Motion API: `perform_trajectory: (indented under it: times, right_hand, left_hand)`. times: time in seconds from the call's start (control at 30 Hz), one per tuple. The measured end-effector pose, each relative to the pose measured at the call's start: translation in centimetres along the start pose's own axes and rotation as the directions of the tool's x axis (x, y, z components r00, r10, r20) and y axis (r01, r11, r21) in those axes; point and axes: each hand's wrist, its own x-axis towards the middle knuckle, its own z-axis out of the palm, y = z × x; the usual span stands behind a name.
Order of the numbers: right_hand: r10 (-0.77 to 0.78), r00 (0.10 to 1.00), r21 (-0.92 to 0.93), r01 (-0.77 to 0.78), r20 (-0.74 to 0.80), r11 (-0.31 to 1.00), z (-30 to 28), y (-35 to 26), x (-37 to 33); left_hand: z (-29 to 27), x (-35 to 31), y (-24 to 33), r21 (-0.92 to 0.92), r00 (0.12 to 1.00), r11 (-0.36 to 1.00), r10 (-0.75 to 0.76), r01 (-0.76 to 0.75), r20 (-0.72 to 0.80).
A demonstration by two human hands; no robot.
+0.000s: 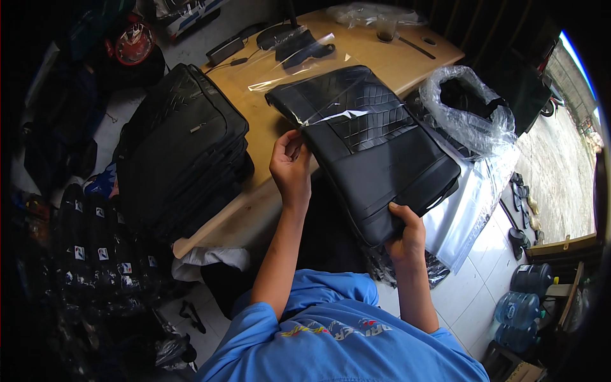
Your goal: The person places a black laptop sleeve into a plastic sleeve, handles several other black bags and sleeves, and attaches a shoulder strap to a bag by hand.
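**A:** Watching the head feed now. Going left to right: there's a stack of black bags [181, 149] on the left end of the desk [270, 137], hanging past the desk's near edge. Then my left hand [291, 167], fingers curled around the left edge of the black quilted bag [375, 149], apparently pinching its clear plastic sleeve [318, 70]. My right hand [406, 237] is clamped on the bag's near corner, thumb on top. The bag lies tilted, far end on the desk, near end off the edge toward me.

**B:** What's the risk?

**A:** I'd say the plastic. It's slippery, so the bag could slide out of my left fingers, and the sleeve looks thin enough to tear if tugged. Half the bag is unsupported, so a loose right grip drops it onto the floor.

**B:** Room to move?

**A:** Tight on the left because of the stack. On the right, a plastic-wrapped bundle [468, 111] sits just beside the bag. The far desk is more open, apart from a glass [385, 27].
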Motion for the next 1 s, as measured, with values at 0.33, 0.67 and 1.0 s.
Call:
perform_trajectory:
  times: [0.33,0.67,1.0]
  right_hand:
    - [-0.05,0.997,-0.011,0.049,-0.063,0.999,1.4,1.1,-0.1]
    - [-0.147,0.986,-0.134,0.136,-0.075,0.982,3.4,-1.1,0.0]
    - [-0.174,0.985,-0.185,0.174,0.016,0.967,2.1,-1.5,0.9]
  left_hand:
    - [0.5,0.7,0.3,0.119,0.999,0.992,0.045,-0.041,-0.028]
    - [-1.6,-0.1,0.5,0.329,0.98,0.926,0.148,-0.185,0.135]
    - [10.2,6.9,3.5,0.658,0.682,0.25,0.016,-0.711,0.731]
